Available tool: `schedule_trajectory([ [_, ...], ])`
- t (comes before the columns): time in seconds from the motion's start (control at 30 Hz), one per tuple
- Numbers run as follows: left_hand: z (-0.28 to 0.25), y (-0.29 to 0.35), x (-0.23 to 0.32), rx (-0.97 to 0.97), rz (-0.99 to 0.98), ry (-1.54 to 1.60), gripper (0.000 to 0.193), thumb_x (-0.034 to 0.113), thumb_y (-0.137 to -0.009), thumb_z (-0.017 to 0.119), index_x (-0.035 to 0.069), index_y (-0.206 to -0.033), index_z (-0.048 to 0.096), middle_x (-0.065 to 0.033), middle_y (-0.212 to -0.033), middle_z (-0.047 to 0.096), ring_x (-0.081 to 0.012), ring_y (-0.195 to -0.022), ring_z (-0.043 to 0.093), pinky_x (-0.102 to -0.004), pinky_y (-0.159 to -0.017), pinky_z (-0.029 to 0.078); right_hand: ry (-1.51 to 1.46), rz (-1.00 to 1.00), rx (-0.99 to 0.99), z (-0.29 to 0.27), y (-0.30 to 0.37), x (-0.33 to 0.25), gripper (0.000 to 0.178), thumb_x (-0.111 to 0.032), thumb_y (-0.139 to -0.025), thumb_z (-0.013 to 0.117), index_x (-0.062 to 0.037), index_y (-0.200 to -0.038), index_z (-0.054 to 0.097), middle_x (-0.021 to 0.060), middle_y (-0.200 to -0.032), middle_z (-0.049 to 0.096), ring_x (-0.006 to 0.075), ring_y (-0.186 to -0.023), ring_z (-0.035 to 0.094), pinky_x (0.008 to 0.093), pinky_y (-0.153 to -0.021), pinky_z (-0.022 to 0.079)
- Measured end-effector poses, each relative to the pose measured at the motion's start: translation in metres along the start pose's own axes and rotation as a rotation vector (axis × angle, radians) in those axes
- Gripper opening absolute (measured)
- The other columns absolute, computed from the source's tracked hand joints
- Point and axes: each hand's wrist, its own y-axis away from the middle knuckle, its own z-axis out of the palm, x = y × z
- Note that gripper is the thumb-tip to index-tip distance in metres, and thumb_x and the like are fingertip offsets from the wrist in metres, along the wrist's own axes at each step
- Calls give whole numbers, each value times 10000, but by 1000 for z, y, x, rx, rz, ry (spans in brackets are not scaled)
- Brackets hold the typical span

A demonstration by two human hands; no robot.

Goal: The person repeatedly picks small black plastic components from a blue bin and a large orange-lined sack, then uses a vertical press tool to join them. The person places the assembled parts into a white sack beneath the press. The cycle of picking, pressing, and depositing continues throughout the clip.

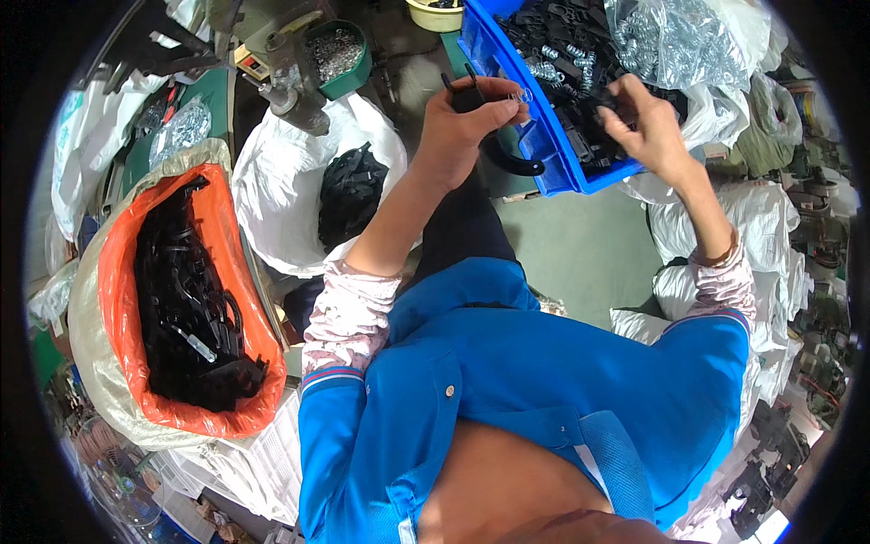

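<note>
My left hand (467, 127) is closed around a black plastic piece with a curved, hook-like handle (510, 162). A small coil spring (522, 96) shows at its fingertips. To the right, my right hand (651, 131) is over the blue bin (566, 168), its thumb and fingers pinched on a small black plastic part (598, 102). The part's exact shape is partly hidden by the fingers. Loose black plastic parts (566, 113) and several metal springs (546, 71) lie in the bin. A clear bag of springs (675, 41) rests at its far right.
At left stands a sack lined with orange plastic (263, 317), full of black parts. A white sack (272, 204) with black pieces sits beside my left forearm. Beyond it are a metal press-like tool (294, 95) and a green tub of small metal pieces (343, 83). White sacks (766, 218) are piled at right.
</note>
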Motion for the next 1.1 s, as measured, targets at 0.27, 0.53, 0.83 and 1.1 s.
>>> schedule_trajectory([
  [0.27,-25,34,22,214,245,-395,182,14,-787,694,-2,-963,648,-64,-868,672,-123,-784,640,-253,-744,524,-711,-105,-207,52,-33,-71,315,-37,-853,648,-6,-1163,603,25,-834,625,77,-700,613,208,-668,502],
  [0.53,-54,74,53,360,360,-503,150,25,-786,704,10,-930,667,-9,-813,660,-53,-730,590,-203,-671,488,-1288,157,-490,81,-69,-124,271,-59,-884,612,8,-1147,596,104,-971,668,159,-857,660,276,-787,557],
  [0.83,-79,93,78,530,409,-643,153,43,-793,705,-26,-922,660,-64,-756,674,-106,-694,647,-230,-651,527,-1021,-163,-347,103,-85,-163,271,16,-830,650,6,-1100,640,58,-937,675,97,-824,642,212,-772,512],
  [1.1,-85,91,81,474,288,-231,126,48,-813,686,-32,-900,642,-87,-758,669,-133,-684,653,-252,-645,534,-1047,-161,-384,113,-95,-161,261,5,-835,639,5,-1096,637,88,-933,685,112,-819,650,230,-763,517],
])
